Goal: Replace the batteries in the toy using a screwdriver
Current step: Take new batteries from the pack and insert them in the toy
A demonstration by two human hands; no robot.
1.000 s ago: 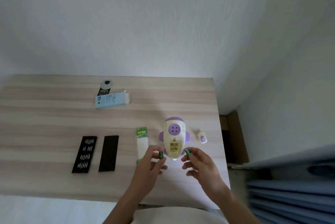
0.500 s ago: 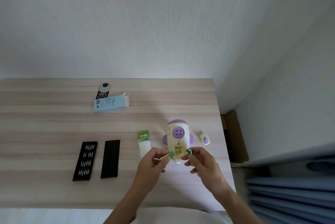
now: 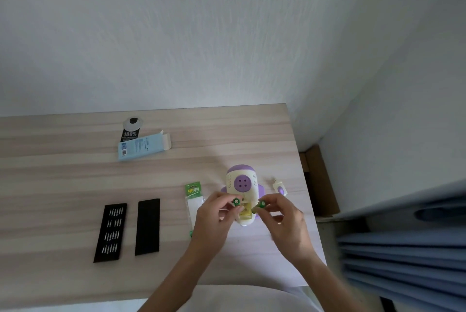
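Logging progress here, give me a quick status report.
Left hand and right hand each pinch a green battery. Toy compartment open. Nothing blocking.

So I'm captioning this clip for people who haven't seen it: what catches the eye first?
Both hands meet over the white-and-purple toy near the table's right edge, the left hand and right hand each pinching a green battery above its open compartment. Farther left lies a black tray of screwdriver bits.

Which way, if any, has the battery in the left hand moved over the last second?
Yes. The battery in the left hand has shifted right, away from the battery pack and over the toy's open compartment.
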